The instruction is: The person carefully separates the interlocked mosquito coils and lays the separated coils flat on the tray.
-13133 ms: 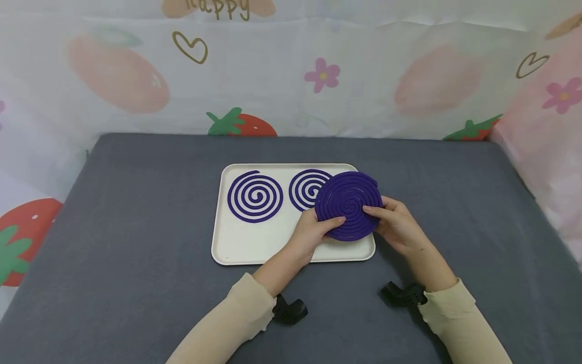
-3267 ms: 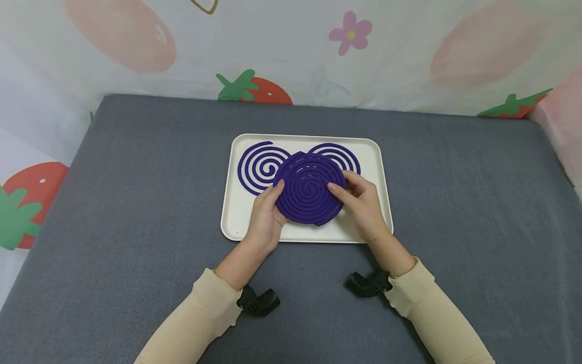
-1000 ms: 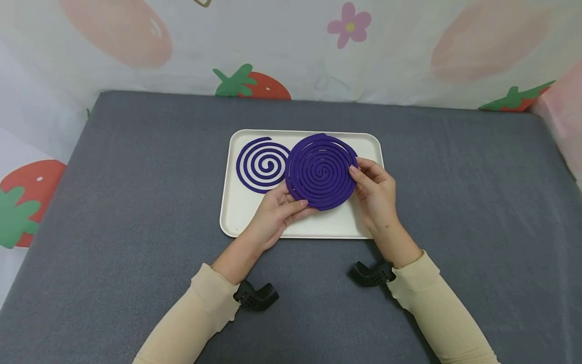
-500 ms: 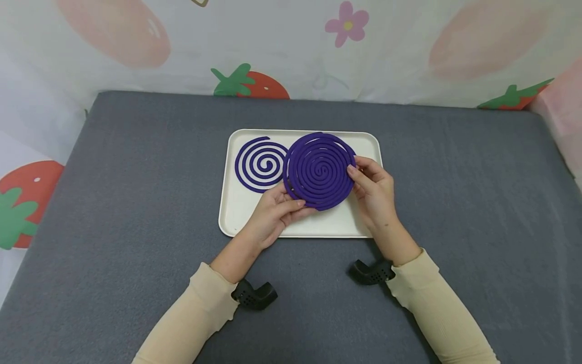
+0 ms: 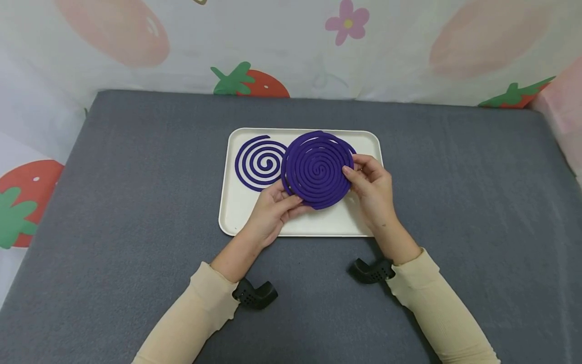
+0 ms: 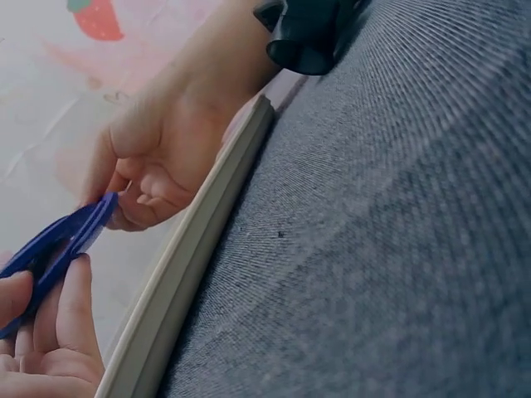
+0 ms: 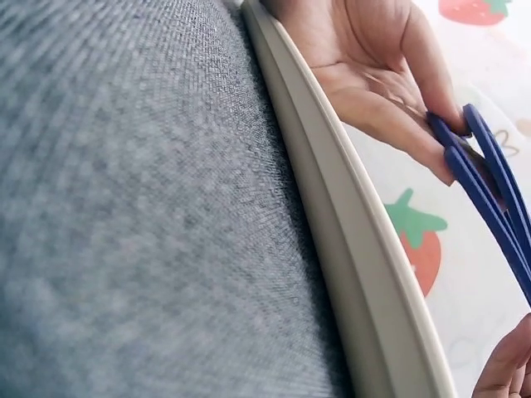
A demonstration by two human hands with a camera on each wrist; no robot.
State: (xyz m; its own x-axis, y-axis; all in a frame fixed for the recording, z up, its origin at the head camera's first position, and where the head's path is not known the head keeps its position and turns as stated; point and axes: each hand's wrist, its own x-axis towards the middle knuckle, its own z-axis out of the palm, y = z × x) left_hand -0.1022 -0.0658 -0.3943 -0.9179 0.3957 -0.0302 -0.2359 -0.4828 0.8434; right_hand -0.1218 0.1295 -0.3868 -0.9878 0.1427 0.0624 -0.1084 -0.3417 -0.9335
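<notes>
Both hands hold a stacked pair of purple mosquito coils (image 5: 319, 169) above the right half of a white tray (image 5: 245, 217). My left hand (image 5: 272, 210) pinches their lower left edge, thumb in front and fingers behind. My right hand (image 5: 375, 192) pinches the right edge, thumb on the front face. In the left wrist view, the purple coils (image 6: 98, 222) show two layers with a gap between them. The right wrist view shows the same gap between the blue-looking coils (image 7: 498, 178). A single loose coil (image 5: 268, 163) lies flat on the tray's left side, partly behind the held pair.
A grey cloth (image 5: 136, 202) covers the table under the tray. Behind it hangs a pale curtain (image 5: 291, 45) printed with strawberries and flowers. Black wrist cameras (image 5: 255, 296) sit at both cuffs.
Since about three seconds ago the held coils have moved right and back, covering where another tray coil showed. Lately the two layers have slid slightly apart sideways, and the right thumb has shifted left.
</notes>
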